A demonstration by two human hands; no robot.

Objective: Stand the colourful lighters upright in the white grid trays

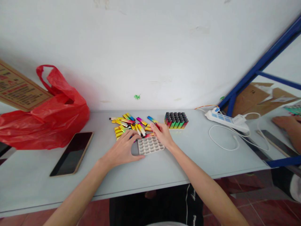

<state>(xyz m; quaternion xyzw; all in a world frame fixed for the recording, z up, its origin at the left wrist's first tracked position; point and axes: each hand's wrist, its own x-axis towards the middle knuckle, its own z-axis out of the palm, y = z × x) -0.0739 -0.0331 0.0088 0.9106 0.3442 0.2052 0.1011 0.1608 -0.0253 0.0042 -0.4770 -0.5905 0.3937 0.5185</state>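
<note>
A white tray [150, 145] with rows of oval holes lies on the table in front of me. My left hand [124, 146] spans its left end, thumb at the front corner and fingers at the back. Between the fingertips of my right hand [162, 134], just behind the tray's right end, is a small red and dark stick [157, 126], mostly covered. Loose shiny sticks, like lighters in shape, lie in a heap [124, 121] behind the left hand, coloured yellow, blue, pink and silver. To the right, a block of upright sticks [176, 121] with black tops stands in tight rows.
A phone [71, 153] and a red plastic bag [54, 116] with a cardboard box [18, 86] are at left. A white power strip [227, 121] with loose cables lies right, beside a blue metal frame [256, 73]. Another person's hand [285, 123] shows beyond it.
</note>
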